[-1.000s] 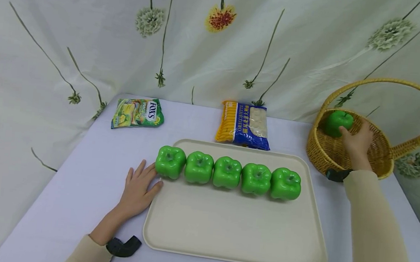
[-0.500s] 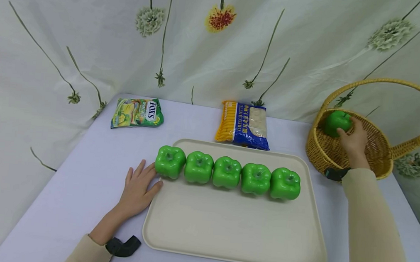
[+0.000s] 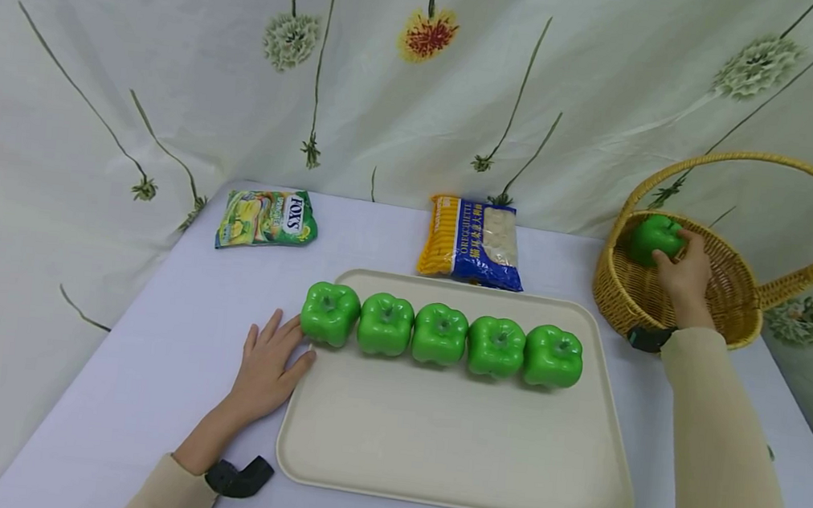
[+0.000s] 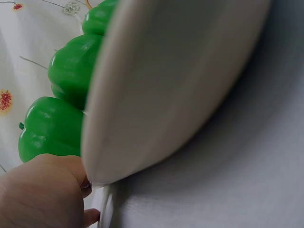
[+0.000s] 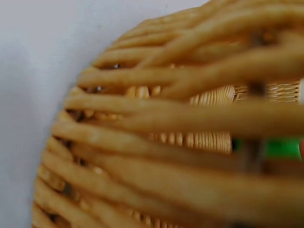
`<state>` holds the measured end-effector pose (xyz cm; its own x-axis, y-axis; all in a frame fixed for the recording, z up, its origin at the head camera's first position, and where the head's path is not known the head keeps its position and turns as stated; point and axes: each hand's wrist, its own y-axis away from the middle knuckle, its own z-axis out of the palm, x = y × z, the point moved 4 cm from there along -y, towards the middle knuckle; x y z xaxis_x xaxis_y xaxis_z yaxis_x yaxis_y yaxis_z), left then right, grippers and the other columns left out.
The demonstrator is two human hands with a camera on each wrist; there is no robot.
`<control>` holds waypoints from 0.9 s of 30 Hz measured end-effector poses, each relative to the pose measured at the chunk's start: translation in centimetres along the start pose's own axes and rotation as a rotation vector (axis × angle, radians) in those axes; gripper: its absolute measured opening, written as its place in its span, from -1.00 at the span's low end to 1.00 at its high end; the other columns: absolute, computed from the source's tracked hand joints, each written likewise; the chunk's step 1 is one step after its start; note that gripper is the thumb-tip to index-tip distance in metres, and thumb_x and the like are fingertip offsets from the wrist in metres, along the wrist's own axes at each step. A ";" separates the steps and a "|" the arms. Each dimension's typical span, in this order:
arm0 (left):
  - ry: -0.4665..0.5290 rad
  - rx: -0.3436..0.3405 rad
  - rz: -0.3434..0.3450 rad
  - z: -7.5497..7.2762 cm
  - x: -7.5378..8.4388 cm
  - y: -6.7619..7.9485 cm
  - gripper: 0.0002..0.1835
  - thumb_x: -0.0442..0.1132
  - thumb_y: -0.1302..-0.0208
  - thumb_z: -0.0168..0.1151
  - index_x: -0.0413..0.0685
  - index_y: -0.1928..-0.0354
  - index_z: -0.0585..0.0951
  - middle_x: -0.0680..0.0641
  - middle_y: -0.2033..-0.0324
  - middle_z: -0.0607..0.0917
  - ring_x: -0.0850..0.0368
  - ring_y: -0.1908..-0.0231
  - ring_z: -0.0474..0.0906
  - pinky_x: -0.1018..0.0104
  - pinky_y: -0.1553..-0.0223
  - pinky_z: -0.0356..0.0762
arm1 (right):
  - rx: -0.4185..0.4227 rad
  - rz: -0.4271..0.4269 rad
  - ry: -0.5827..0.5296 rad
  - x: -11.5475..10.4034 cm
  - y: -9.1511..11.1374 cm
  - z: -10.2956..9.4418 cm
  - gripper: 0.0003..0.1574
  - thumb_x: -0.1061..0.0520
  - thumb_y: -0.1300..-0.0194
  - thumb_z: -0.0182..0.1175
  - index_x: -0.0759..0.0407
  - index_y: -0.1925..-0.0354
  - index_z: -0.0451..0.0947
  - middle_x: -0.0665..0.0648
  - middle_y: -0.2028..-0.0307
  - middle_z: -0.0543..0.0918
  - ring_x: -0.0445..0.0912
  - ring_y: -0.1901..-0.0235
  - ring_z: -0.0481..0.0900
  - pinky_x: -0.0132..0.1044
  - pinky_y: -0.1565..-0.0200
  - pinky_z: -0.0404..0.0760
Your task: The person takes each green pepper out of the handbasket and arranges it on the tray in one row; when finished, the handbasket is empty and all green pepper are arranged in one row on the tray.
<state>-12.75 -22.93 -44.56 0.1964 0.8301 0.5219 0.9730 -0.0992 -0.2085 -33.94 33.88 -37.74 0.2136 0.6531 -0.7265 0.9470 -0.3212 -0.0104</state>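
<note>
In the head view my right hand (image 3: 687, 280) reaches into the wicker basket (image 3: 617, 293) and grips a green bell pepper (image 3: 653, 242), thumb at its front and fingers on its right side. The right wrist view is mostly filled by the basket's woven wall (image 5: 142, 137), with a strip of green pepper (image 5: 283, 147) through a gap. My left hand (image 3: 267, 369) lies flat with spread fingers at the left edge of the beige tray (image 3: 455, 444). Its fingertips are right at the leftmost bell pepper (image 3: 329, 314), one of several lined up along the tray's far side.
A blue and yellow pasta bag (image 3: 473, 242) lies behind the tray. Farther left is a green Fox's candy packet (image 3: 267, 220). The basket's tall handle (image 3: 749, 157) arches above the right hand, and a flowered cloth (image 3: 419, 110) hangs behind the table.
My right hand has moved slightly left inside the basket, and its fingers have come round the bell pepper there. The left hand and the row on the tray have stayed put.
</note>
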 end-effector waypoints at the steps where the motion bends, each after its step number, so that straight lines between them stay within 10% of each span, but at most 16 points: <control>1: -0.001 0.000 0.000 0.0 0.0 0.0 -0.46 -0.18 -0.36 0.08 -0.19 -0.35 0.38 -0.29 -0.38 0.35 -0.47 -0.45 -0.07 -0.49 -0.33 -0.35 | 0.007 0.000 -0.002 0.0 0.0 0.0 -0.23 0.03 -0.53 -0.16 0.23 -0.52 -0.17 0.48 -0.45 -0.02 0.40 -0.39 0.07 0.25 -0.33 0.24; 27: 0.002 0.024 0.020 -0.1 0.1 0.0 -0.48 -0.18 -0.36 0.07 -0.19 -0.33 0.40 -0.30 -0.36 0.38 -0.48 -0.43 -0.03 -0.53 -0.31 -0.31 | 0.116 0.013 -0.010 0.1 0.3 0.1 -0.35 0.20 -0.45 0.02 0.30 -0.40 0.08 0.40 -0.42 0.13 0.27 -0.41 0.03 0.18 -0.39 0.15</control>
<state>-12.75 -22.90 -44.46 0.2158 0.8272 0.5189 0.9657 -0.1021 -0.2389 -33.71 33.76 -37.90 0.2231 0.6415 -0.7339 0.9098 -0.4074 -0.0796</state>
